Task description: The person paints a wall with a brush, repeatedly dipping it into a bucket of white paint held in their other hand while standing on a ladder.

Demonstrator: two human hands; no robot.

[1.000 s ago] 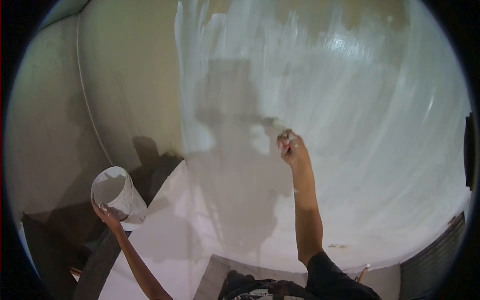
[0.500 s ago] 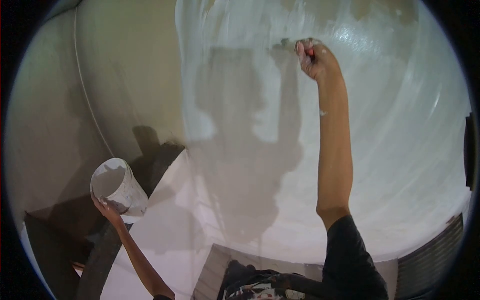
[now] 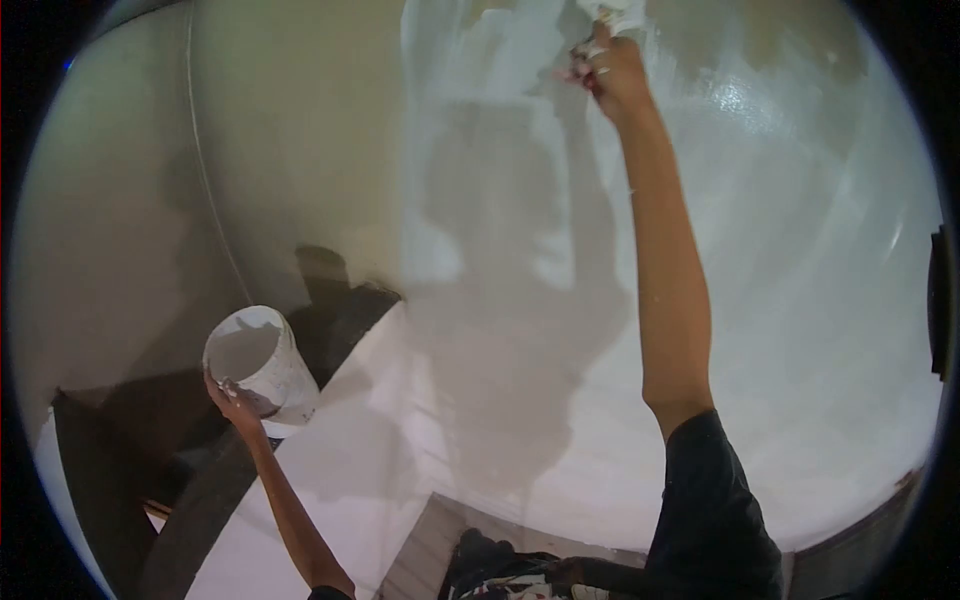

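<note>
My right hand [image 3: 608,75] is raised high against the wall, its fingers closed round a paint brush [image 3: 615,12] whose pale head touches the wall at the top edge of view. White paint marks the fingers. The wall [image 3: 800,300] carries streaky white paint, with a duller unpainted stretch to the left. At the lower left my left hand [image 3: 237,405] grips a white bucket [image 3: 285,385] by its side, fingers near the rim. The bucket is tilted so that its opening shows; how much it holds is unclear.
A dark ledge [image 3: 350,325] runs diagonally beside the bucket. A thin cord [image 3: 205,175] hangs down the left wall. My shadow falls on the painted wall. A dark object [image 3: 940,300] stands at the right edge, and grey floor [image 3: 420,545] shows below.
My right hand has risen with the brush from mid-wall to near the top edge, and the brush now points upward. My left hand still holds the bucket, slightly farther right in view.
</note>
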